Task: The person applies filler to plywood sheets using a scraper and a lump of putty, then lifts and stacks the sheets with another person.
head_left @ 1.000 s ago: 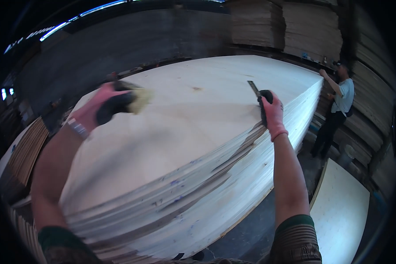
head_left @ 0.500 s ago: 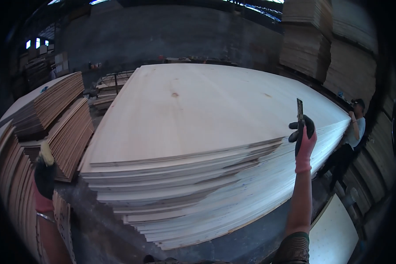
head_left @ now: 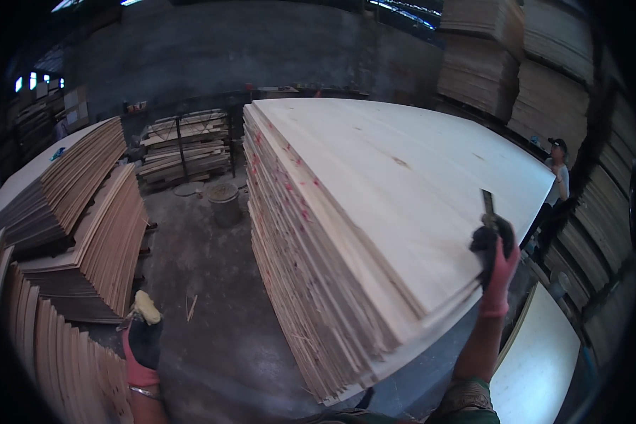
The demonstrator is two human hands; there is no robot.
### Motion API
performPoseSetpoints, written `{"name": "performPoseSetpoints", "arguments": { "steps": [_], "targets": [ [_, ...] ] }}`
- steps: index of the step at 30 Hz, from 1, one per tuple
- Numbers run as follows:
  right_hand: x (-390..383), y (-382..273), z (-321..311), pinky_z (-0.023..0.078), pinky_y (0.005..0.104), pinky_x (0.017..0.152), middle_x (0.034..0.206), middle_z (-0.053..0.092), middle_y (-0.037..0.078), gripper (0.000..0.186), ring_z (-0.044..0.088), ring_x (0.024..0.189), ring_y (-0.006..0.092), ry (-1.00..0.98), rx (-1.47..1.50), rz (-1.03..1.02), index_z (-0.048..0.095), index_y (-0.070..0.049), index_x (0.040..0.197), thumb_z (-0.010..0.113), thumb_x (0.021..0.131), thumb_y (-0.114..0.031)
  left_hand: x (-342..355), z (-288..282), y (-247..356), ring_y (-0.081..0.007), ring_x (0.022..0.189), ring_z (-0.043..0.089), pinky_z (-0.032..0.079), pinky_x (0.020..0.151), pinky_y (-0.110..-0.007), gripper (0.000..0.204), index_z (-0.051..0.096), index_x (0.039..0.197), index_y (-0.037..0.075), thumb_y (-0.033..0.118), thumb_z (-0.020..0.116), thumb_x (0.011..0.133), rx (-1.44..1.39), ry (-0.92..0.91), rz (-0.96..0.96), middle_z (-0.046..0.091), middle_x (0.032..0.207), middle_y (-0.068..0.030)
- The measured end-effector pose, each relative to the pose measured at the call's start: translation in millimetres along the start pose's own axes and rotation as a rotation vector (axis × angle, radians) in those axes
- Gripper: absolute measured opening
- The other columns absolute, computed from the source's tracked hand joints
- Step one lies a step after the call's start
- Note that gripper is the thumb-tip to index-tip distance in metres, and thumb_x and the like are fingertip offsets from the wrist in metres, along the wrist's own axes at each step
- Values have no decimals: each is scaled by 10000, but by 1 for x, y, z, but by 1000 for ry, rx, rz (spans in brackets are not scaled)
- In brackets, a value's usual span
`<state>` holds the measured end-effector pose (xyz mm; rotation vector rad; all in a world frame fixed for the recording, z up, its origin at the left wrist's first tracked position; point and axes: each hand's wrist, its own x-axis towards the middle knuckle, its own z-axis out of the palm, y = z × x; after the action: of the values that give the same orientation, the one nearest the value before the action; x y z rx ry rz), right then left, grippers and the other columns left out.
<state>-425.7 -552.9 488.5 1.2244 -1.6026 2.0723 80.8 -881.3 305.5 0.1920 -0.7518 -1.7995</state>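
My right hand (head_left: 498, 258), in a pink and black glove, grips a narrow, flat, dark scraper-like blade (head_left: 488, 203) that points up. It is over the near right edge of a tall stack of pale wood sheets (head_left: 381, 177); whether it touches the wood I cannot tell. Low on the left, my left hand (head_left: 143, 346), gloved the same way, is closed around a pale yellow lump (head_left: 147, 308) that sticks out above the fingers. This hand is apart from the stack, over the floor beside other wood sheets. Red marks dot the stack's left side.
Stacks of brown sheets (head_left: 106, 240) stand to the left. Beyond the floor lie a bucket (head_left: 224, 201) and a rack of loose boards (head_left: 184, 145). A person (head_left: 558, 169) stands at the stack's far right corner. A pale panel (head_left: 537, 360) leans at the lower right.
My view has shifted around the stack's near left corner, so its left side and the floor now show. My left hand has moved right and lower in view; the right hand is lower too.
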Motion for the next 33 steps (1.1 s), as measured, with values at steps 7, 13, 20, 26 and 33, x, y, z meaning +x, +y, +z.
{"name": "performPoseSetpoints", "arguments": {
  "steps": [7, 13, 20, 26, 33],
  "targets": [
    [-13, 10, 2, 452, 233, 556, 787, 583, 86, 267, 545, 642, 119, 330, -176, -135, 545, 34, 1109, 446, 942, -150, 154, 7, -41, -194, 1037, 545, 427, 949, -350, 329, 454, 1252, -23, 47, 436, 931, -189, -219, -238, 546, 1155, -97],
    [-21, 15, 8, 432, 257, 631, 845, 601, 93, 294, 536, 669, 131, 536, -365, -172, 531, 14, 1141, 443, 955, -196, 312, 37, -71, -189, 1057, 562, 457, 920, -320, 336, 478, 1260, 0, 111, 455, 943, 352, -395, -130, 561, 1189, -87],
    [-63, -49, -1, 451, 312, 860, 1091, 617, 122, 345, 607, 928, 179, 711, -1054, -111, 502, 13, 1244, 414, 962, -166, 505, 71, -91, -184, 1033, 586, 469, 899, -310, 299, 520, 1217, -28, 75, 459, 943, 907, -757, 306, 587, 1168, -91],
    [-99, -103, 168, 418, 319, 917, 1160, 582, 120, 384, 570, 1028, 191, 824, -1597, -165, 458, -32, 1312, 408, 966, -191, 648, 104, -101, -170, 1064, 569, 484, 911, -294, 347, 492, 1231, -49, 153, 479, 949, 425, -876, -11, 562, 1190, -103],
    [-24, -26, 361, 451, 277, 843, 1174, 559, 116, 370, 565, 982, 169, 692, -1231, 16, 444, -30, 1317, 421, 953, -95, 772, 162, -121, -136, 867, 625, 514, 773, -244, 238, 584, 1071, -47, 114, 562, 897, 341, -1085, -211, 631, 993, -83]
  ]
}}
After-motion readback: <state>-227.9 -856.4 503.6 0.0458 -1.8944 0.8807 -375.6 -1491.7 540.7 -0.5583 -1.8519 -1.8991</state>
